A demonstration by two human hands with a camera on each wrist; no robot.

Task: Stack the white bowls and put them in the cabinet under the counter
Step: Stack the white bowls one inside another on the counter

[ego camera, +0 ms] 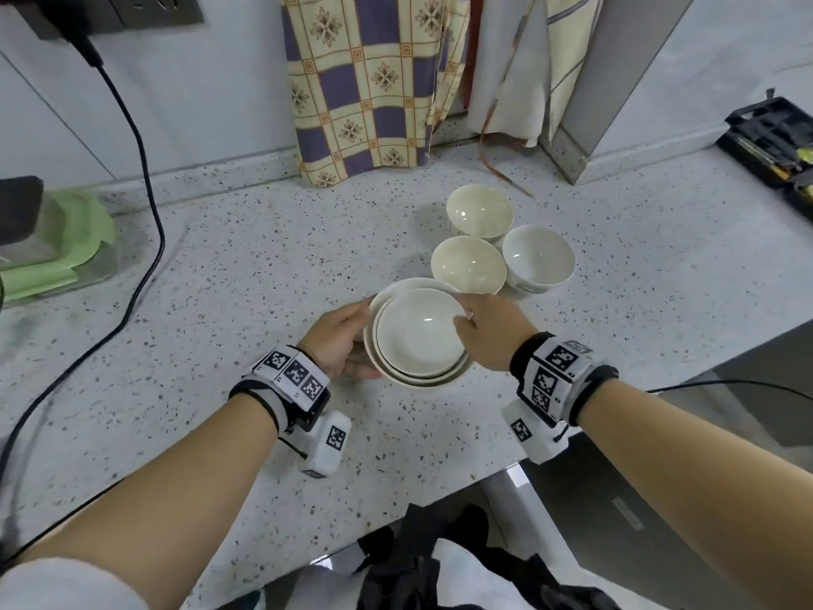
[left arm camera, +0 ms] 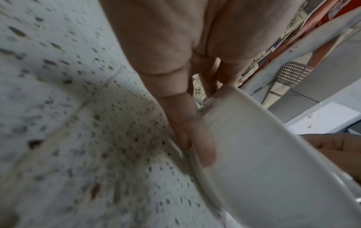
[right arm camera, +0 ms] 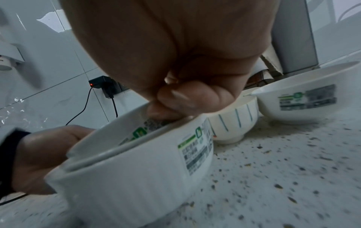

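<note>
On the speckled grey-white stone counter [ego camera: 220, 266], both forearms reach forward from the near edge and meet at a stack of glossy white ceramic bowls [ego camera: 418, 341], which sits tilted just in front of the person. The left hand [ego camera: 341, 336] cups the stack's left wall, thumb near the rim and fingers [left arm camera: 203, 138] laid curled along the outer bowl's side and down toward its foot, so it grips the stack from the side. The right hand [ego camera: 488, 330] comes in from the right with the wrist raised; its thumb and bent forefinger pinch the rim of the inner bowl [right arm camera: 109, 132], which leans askew inside the labelled outer bowl [right arm camera: 136, 177]. Just behind the stack stand three more bowls close together: a cream bowl [ego camera: 468, 264] nearest, a white bowl with a printed label [ego camera: 537, 257] to its right, and another cream bowl [ego camera: 479, 211] farthest back.
</note>
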